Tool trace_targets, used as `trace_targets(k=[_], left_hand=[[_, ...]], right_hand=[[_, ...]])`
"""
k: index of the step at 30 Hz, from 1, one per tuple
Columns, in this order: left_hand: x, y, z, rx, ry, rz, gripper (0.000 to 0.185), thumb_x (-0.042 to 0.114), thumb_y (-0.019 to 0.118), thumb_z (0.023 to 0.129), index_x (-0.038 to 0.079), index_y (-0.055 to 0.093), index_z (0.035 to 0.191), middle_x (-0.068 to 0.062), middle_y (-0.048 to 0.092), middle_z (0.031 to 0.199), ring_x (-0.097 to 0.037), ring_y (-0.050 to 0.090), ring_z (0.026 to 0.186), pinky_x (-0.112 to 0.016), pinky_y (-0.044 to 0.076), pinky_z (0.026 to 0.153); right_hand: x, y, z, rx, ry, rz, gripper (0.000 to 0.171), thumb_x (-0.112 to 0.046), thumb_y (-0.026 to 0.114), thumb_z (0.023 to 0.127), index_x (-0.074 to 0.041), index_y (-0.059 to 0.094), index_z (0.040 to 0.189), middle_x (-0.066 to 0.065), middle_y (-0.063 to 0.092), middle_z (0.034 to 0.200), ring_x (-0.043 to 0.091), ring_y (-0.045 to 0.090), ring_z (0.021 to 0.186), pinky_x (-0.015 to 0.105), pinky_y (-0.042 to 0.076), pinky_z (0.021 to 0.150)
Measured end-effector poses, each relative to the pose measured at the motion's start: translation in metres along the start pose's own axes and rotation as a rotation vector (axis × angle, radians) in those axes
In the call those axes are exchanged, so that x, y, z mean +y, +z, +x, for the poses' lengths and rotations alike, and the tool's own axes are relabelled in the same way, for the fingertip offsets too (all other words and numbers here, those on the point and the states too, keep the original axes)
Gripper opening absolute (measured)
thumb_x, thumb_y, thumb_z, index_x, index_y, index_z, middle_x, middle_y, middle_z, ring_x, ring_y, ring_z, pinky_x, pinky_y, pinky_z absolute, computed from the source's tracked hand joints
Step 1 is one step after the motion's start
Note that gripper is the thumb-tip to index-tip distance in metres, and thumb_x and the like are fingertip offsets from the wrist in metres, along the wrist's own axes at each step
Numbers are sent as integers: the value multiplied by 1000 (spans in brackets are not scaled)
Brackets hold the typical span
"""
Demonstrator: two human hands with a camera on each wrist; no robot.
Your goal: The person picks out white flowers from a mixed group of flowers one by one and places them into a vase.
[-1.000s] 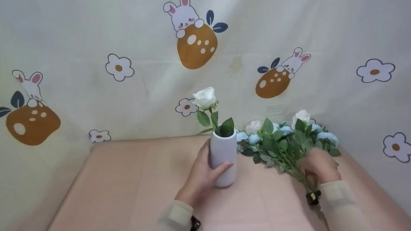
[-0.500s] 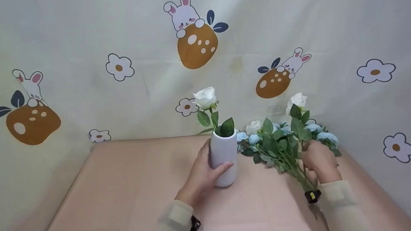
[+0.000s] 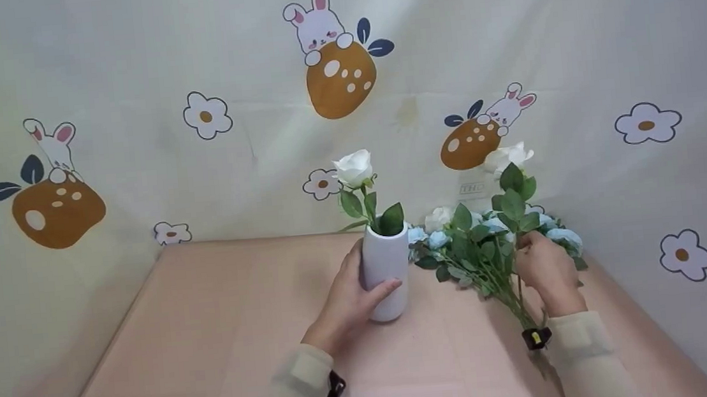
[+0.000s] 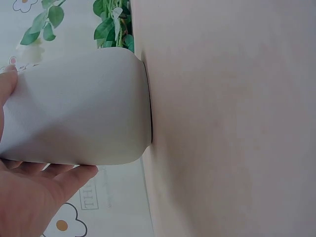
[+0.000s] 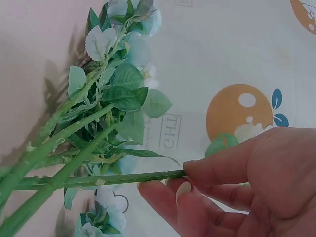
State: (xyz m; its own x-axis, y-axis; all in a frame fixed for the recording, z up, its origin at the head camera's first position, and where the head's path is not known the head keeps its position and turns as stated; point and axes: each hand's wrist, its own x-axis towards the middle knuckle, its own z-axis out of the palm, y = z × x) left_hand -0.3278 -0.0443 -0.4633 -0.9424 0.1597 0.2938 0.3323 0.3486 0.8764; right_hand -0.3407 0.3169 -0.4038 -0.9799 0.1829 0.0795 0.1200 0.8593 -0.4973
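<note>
Vase (image 3: 386, 271) upright on table (image 3: 212, 339), left hand (image 3: 344, 301) wrapped round it. Right hand (image 3: 542, 265) pinches white rose (image 3: 506, 158) by its stem, right of vase, above flower pile (image 3: 479, 245). Steady vase; aim stem tip into mouth.

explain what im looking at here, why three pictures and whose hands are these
All three pictures show one moment. The wide one comes from a camera on a person's head; the other two come from cameras on each wrist. The left hand holds a white vase standing on the pink table, with one white rose in it. The right hand pinches the stem of a second white rose, lifted above the bunch of blue and white flowers lying on the table.
</note>
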Motion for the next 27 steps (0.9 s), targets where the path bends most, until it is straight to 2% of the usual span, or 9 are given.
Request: trace_targets(k=[5,11,15,27], left_hand=[[0,0,0,-1,-2,-7,107,43,85,96,14,20,176,-16,37,176,-39,47,156,-63,37,130],[-1,0,0,1,20,-7,106,41,85,97,12,20,176,-17,37,175,-39,47,155,-63,38,130],[-1,0,0,0,20,-13,106,41,85,97,12,20,176,-17,37,174,-39,48,155,-63,39,130],[-2,1,0,-1,-2,-15,107,43,85,97,14,20,176,-15,36,175,-39,46,157,-63,37,131]], right_hand=[[-2,0,-1,52,-36,-6,48,-21,33,113,1,58,148,28,73,119,30,67,78,43,52,63],[-7,1,-3,98,-51,-13,45,-21,40,112,0,59,147,31,69,135,45,71,99,56,58,77],[-10,2,-4,112,-47,-5,44,-22,42,113,-2,60,147,30,68,141,46,71,106,59,58,82],[-18,3,-9,177,-89,20,40,-24,49,113,-3,62,145,26,73,133,39,72,91,55,57,76]])
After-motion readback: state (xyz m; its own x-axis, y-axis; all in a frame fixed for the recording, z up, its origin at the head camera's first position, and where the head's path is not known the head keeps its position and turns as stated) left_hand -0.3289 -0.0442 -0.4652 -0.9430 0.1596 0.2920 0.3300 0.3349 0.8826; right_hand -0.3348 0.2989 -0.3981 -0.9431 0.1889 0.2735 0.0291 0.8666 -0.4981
